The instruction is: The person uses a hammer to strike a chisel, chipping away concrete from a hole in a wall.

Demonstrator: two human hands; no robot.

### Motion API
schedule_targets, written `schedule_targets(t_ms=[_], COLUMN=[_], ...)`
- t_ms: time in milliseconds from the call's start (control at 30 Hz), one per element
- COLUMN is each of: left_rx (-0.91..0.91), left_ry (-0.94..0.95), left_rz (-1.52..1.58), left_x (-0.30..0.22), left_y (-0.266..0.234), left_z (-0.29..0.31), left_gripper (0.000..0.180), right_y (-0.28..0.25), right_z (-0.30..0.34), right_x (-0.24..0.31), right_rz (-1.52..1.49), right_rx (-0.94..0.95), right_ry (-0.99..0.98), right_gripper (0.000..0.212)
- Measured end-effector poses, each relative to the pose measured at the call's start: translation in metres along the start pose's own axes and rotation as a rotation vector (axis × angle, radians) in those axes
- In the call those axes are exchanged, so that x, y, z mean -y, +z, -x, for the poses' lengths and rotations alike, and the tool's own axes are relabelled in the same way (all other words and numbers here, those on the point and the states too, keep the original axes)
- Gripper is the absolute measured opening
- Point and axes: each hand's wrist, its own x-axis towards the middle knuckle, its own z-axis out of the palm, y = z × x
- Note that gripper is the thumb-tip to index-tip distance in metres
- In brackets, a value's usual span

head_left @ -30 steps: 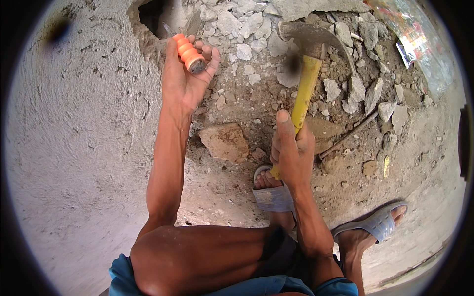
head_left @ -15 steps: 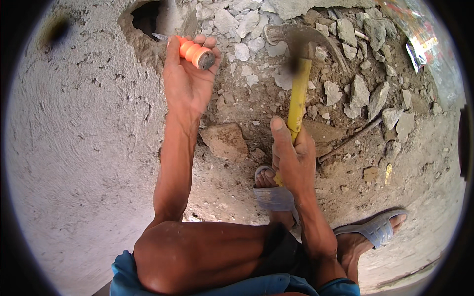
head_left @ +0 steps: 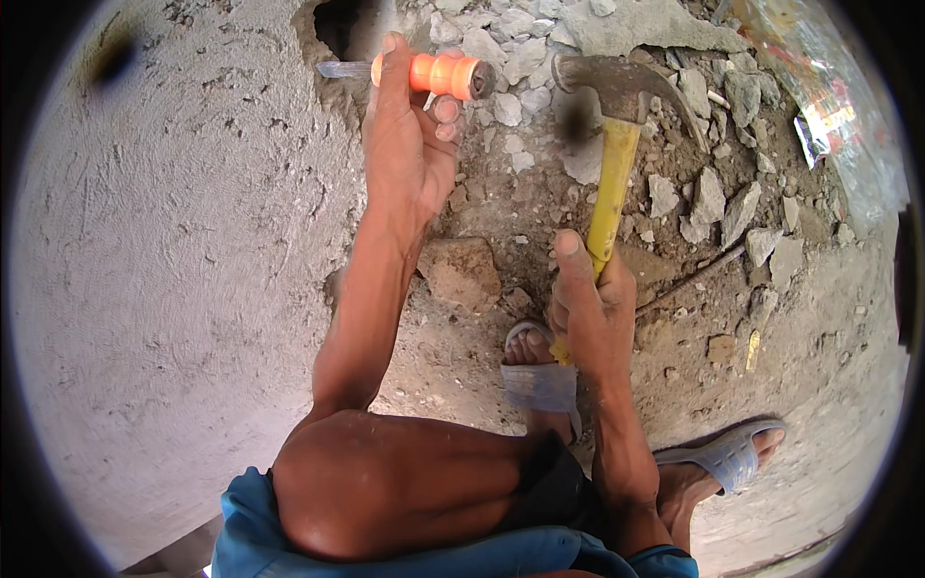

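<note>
My left hand [head_left: 409,159] is closed around the orange handle of a chisel [head_left: 448,75]. Its flat metal blade points left, at the lower edge of a dark hole [head_left: 337,27] in the rough grey wall [head_left: 193,270]. Whether the tip touches the wall I cannot tell. The handle's worn, dusty butt end faces right. To the right, my right hand [head_left: 597,318] grips the yellow handle of a claw hammer [head_left: 614,173] low down. The hammer is held upright in the view, its dark metal head apart from the chisel, face to the left and claw to the right.
Broken concrete pieces [head_left: 708,197] and dirt cover the ground at the far right. A larger stone [head_left: 461,275] lies between my arms. A thin rod [head_left: 689,281] rests beyond my right hand. Clear plastic sheeting [head_left: 848,125] is at the right edge. My sandalled feet [head_left: 540,385] are below.
The chisel has turned closer to level, and its blade now lies by the hole's lower edge. The whole view has shifted, with the wall hole further right. Both hands keep their grips.
</note>
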Motion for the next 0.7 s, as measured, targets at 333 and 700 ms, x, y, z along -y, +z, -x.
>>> schedule_targets(t_ms=[333,700], left_rx=[0.086,0.003], left_ry=[0.063,0.028], left_rz=[0.024,0.197], left_x=[-0.012,-0.007], left_y=[-0.009,0.002], left_z=[-0.015,-0.02], left_gripper=[0.038,0.038], right_y=[-0.009,0.051], right_z=[0.017,0.002], right_x=[0.029,-0.004], right_rz=[-0.261,-0.126], right_rx=[-0.142,0.089], right_ry=[-0.372,-0.065], right_gripper=[0.04,0.037])
